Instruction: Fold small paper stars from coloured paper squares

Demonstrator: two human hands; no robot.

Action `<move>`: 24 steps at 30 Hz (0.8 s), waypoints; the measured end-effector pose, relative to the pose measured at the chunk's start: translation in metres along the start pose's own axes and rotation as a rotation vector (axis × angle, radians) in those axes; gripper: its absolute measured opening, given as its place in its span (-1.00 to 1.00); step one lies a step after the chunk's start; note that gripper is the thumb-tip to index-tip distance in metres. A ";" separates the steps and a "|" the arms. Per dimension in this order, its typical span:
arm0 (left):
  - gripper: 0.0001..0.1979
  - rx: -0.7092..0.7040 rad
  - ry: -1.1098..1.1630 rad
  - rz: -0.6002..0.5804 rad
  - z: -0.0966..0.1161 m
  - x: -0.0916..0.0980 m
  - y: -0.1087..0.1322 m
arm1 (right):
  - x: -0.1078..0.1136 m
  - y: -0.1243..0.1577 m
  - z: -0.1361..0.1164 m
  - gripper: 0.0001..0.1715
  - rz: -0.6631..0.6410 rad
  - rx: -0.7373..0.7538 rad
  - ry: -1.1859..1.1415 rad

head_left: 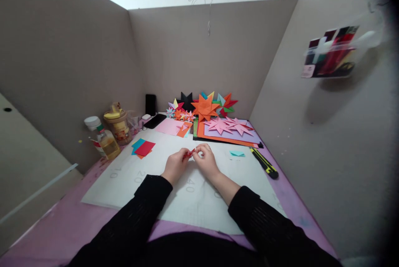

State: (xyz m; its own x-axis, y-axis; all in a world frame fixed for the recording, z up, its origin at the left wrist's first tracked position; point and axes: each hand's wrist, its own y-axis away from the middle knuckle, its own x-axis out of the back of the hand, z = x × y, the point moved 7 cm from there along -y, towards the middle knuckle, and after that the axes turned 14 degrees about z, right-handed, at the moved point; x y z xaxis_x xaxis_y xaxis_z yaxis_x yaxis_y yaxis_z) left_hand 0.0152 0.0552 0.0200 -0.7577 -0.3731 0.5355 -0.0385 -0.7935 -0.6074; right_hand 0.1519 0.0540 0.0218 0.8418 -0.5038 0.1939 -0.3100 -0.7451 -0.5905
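Note:
Over the middle of the white mat (205, 213), both hands meet at a small piece of red folded paper (188, 154). My left hand (176, 165) pinches it between closed fingers. My right hand (205, 162) has its thumb and fingertips together at the paper's right end. Much of the paper is hidden by the fingers, so its full shape is unclear. To the left lie red, blue and orange paper squares (145, 148), overlapping. A folded light-teal paper piece (237, 154) rests on the mat to the right.
A black-and-yellow utility knife (264, 163) lies at right. Behind are paper stars, orange (205, 108) and pink (220, 126), on stacked colored sheets (227, 137). A bottle (107, 142), a jar (118, 126) and a phone (155, 121) line the left. Grey partitions (212, 51) enclose the table.

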 end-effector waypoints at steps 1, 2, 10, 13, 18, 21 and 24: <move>-0.87 0.025 0.039 0.003 -0.001 0.000 0.000 | 0.000 0.000 -0.001 -0.91 0.004 0.005 -0.003; -0.88 0.056 0.089 0.006 -0.001 0.000 0.000 | 0.000 0.000 -0.001 -0.91 0.007 0.014 -0.004; -0.80 0.269 0.373 0.023 -0.011 -0.003 0.001 | 0.003 0.001 -0.014 -0.89 0.008 0.234 0.035; -0.79 0.282 0.381 0.031 -0.012 -0.003 0.001 | 0.003 0.002 -0.017 -0.89 -0.020 0.273 0.060; -0.78 0.265 0.347 0.039 -0.013 -0.002 0.000 | 0.002 0.003 -0.023 -0.93 -0.068 0.318 0.088; -0.75 0.251 0.315 0.035 -0.014 -0.002 0.000 | 0.001 0.005 -0.026 -0.94 -0.103 0.344 0.085; -0.75 0.267 0.323 0.037 -0.017 -0.003 0.000 | 0.001 0.005 -0.028 -0.90 -0.103 0.376 0.084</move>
State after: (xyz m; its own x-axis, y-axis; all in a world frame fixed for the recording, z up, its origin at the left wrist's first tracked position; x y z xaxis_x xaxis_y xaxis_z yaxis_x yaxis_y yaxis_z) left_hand 0.0067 0.0647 0.0089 -0.9223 -0.2676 0.2788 0.1306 -0.8948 -0.4269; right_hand 0.1389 0.0372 0.0409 0.8162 -0.4804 0.3208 -0.0298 -0.5896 -0.8071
